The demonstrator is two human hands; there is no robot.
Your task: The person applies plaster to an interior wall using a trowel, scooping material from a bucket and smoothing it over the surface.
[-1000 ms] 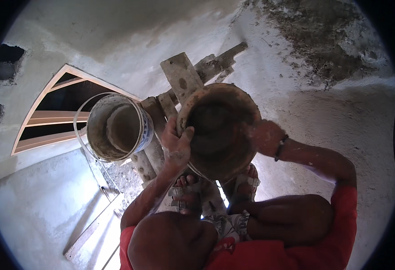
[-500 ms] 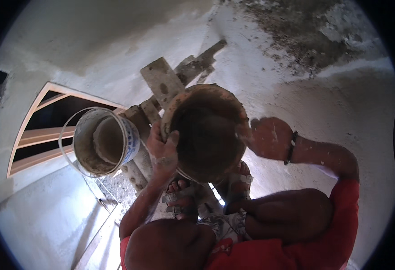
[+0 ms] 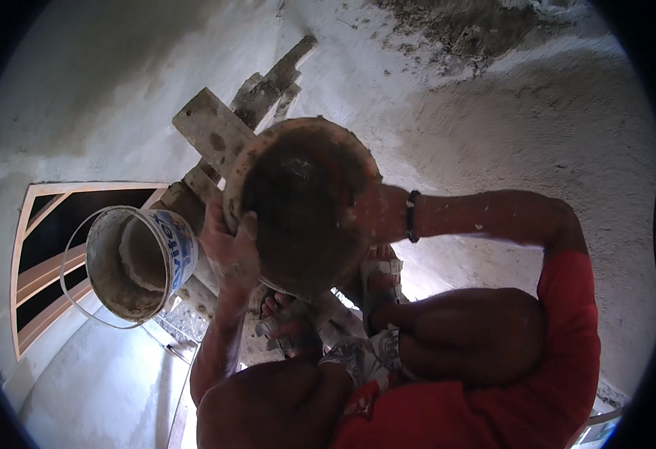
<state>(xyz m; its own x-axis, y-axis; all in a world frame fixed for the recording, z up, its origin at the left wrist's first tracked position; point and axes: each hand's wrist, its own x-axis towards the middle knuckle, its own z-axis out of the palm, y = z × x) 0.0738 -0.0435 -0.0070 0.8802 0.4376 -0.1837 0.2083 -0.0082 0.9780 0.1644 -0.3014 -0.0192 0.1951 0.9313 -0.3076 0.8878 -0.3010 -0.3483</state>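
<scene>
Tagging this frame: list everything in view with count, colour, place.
tub: 1, brown, centre
bucket: 1, white with blue print, left
boards: several, grey-brown, beyond tub
wood-framed opening: 1, pale, far left
walls: several, grey-white, around
rough patch: 1, dark, top right
shirt: 1, red, bottom
shorts: 1, patterned grey, lower centre
sandals: 2, pale straps, below tub
wristband: 1, black, right of tub
legs: 2, bare, bottom centre
forearms: 2, bare, either side
left hand: 1, pale-smeared, tub's left rim
right hand: 1, bare, tub's right side
</scene>
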